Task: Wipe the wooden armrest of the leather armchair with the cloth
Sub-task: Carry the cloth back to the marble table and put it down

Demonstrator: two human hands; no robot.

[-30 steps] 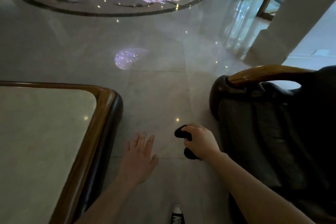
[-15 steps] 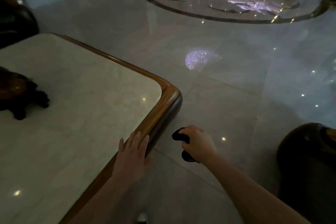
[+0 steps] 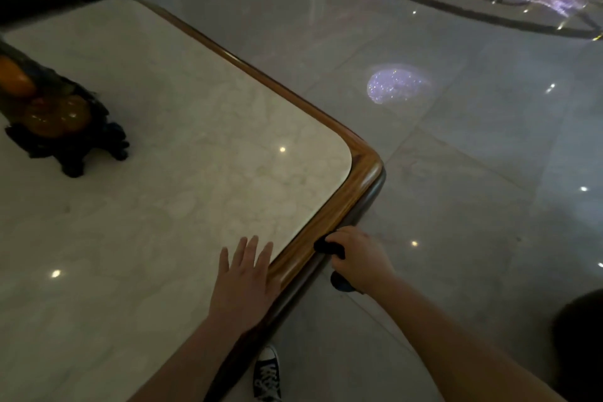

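Marble, pale and veined, tops the counter (image 3: 195, 173), which is framed by a rounded wooden rim whose near right corner curves toward the glossy tiled floor (image 3: 456, 206). The left hand (image 3: 244, 281) lies flat and released, fingers spread, over the marble just inside the counter's right edge, its outer side at the wooden rim; it holds nothing. The right hand (image 3: 359, 258) is clenched around a dark cloth (image 3: 328, 246), bunched so that one end shows above the knuckles and another below the palm. That hand and cloth sit just off the counter's right edge, with the upper end of the cloth at the wooden rim, though whether it actually touches the wood cannot be told in the dim light. On the counter's left side, well apart from both hands, stands a dark carved ornament (image 3: 65, 127) with amber-orange rounded parts, set on small feet. A dark sneaker (image 3: 267, 375) with white laces shows on the floor below the counter's edge, between the two forearms. At the lower right edge of the view a dark rounded shape (image 3: 580, 336), possibly part of the leather armchair, is only partly in view, and no wooden armrest can be made out on it. A pale sparkling patch of light (image 3: 394, 83) lies on the floor beyond the counter's corner.
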